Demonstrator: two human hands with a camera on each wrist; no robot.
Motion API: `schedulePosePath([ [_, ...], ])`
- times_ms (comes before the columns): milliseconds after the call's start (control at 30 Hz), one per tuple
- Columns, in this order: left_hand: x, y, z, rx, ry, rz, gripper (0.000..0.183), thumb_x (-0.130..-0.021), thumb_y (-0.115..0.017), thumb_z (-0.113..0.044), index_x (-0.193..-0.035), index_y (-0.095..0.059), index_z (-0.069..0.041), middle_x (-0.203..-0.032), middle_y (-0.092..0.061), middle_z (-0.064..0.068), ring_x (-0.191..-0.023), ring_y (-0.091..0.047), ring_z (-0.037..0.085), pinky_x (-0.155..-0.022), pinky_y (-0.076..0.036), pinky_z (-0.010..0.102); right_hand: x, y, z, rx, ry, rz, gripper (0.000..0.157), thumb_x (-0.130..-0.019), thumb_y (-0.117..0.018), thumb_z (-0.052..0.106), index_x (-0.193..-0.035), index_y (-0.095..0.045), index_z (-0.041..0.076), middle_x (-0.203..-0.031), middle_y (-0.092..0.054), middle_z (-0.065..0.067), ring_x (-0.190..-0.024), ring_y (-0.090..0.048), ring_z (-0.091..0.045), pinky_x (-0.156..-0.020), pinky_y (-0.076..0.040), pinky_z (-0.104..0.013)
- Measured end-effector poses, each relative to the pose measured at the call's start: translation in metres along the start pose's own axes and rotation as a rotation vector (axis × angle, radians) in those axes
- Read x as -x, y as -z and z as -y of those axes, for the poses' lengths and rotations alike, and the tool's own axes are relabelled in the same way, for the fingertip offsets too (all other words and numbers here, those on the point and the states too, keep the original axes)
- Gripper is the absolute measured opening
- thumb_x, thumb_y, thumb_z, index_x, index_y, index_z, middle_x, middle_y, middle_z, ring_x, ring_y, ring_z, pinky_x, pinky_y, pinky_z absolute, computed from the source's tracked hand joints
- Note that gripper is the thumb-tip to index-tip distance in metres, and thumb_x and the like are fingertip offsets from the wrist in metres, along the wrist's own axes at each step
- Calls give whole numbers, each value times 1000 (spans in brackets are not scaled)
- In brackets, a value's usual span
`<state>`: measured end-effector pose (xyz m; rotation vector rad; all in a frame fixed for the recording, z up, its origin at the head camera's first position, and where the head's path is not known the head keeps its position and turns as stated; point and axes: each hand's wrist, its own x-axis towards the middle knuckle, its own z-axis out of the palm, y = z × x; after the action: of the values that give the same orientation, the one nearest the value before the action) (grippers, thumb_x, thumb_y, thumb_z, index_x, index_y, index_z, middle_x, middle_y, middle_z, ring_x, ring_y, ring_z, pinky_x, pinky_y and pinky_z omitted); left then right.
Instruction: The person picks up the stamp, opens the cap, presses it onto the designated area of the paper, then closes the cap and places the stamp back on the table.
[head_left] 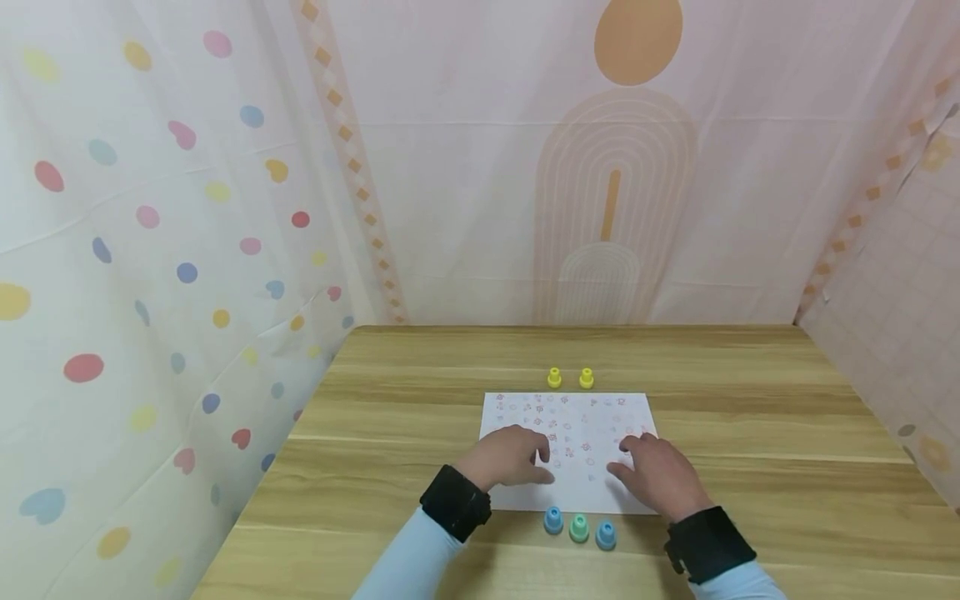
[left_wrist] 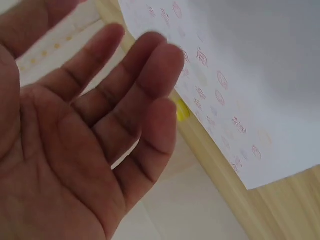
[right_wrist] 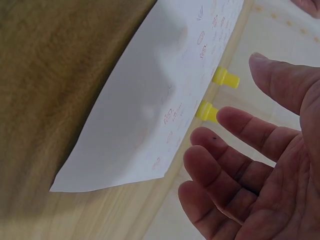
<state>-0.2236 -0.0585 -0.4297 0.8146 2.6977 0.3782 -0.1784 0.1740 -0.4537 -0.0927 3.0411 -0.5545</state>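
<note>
A white sheet of paper (head_left: 540,496) lies on the table, printed with small red, blue and faint orange stamp marks. Over its left part hovers my left hand (head_left: 512,456), fingers loosely bent and holding nothing. My right hand (head_left: 663,473) is at the sheet's right edge, thumb and fingers apart, its palm bare in the right wrist view. Between the hands and the near edge of the paper stand a blue stamp (head_left: 553,521), a green stamp (head_left: 579,528) and another blue stamp (head_left: 606,535). Past the far edge are two yellow stamps, the left one (head_left: 554,378) and the right one (head_left: 587,379).
The wooden table (head_left: 750,400) extends to both sides of the paper. Behind it hangs a pale patterned curtain (head_left: 465,208), and a dotted curtain (head_left: 187,208) borders the left side. Black straps, one on the left wrist (head_left: 455,502), circle both wrists.
</note>
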Motion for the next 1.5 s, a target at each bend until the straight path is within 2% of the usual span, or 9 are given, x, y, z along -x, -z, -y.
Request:
schedulePosePath([
  [400,-27,8,18,-70,22,-96,22,-90,-74,-30,-104,-71,-13,-85,-66,-3,-73,-54,12,-71,-48,27,-2,-4,-3,24,3,-12,39,-85,-79,28,-112,-69,2,-99,-65,-15,-81,-56,-25,-82,-53,-47],
  [633,-42,16,21,-74,81,-136,22,-91,-73,-29,-105,-69,-13,-95,-69,0,-75,-55,14,-70,-48,28,-2,-2,-2,42,18,-9,39,-85,-79,29,-112,-69,2,-99,-66,-15,-81,-57,-25,-81,-53,-48],
  [800,-53,22,22,-77,103,-157,25,-93,-72,-28,-111,-69,-11,-100,-69,2,-78,-57,16,-75,-51,30,-2,-1,-2,48,18,-1,39,-85,-79,29,-112,-69,2,-97,-66,-14,-80,-57,-24,-80,-53,-47],
  [967,-66,27,24,-110,97,-186,27,-94,-71,-28,-114,-68,-11,-104,-70,4,-84,-60,16,-83,-52,32,-1,-2,-1,60,13,11,38,-85,-79,29,-112,-69,3,-96,-66,-14,-79,-57,-24,-80,-53,-47],
  [1100,-78,30,24,-121,97,-215,27,-94,-71,-27,-115,-68,-11,-105,-70,4,-87,-63,17,-85,-53,33,-1,-3,-2,66,5,19,39,-86,-78,29,-112,-69,2,-96,-65,-14,-79,-57,-25,-80,-53,-47],
  [1267,-91,32,22,-153,103,-222,32,-94,-70,-25,-122,-65,-11,-112,-69,5,-95,-64,19,-90,-52,34,-2,-4,-3,68,8,19,39,-86,-78,29,-113,-69,2,-96,-66,-14,-81,-59,-25,-79,-53,-47],
  [1500,-107,31,23,-160,126,-230,30,-96,-68,-22,-123,-64,-11,-112,-69,5,-93,-62,19,-91,-51,33,-3,-6,-5,73,15,27,37,-86,-77,28,-111,-69,2,-97,-67,-13,-83,-60,-25,-79,-53,-47],
])
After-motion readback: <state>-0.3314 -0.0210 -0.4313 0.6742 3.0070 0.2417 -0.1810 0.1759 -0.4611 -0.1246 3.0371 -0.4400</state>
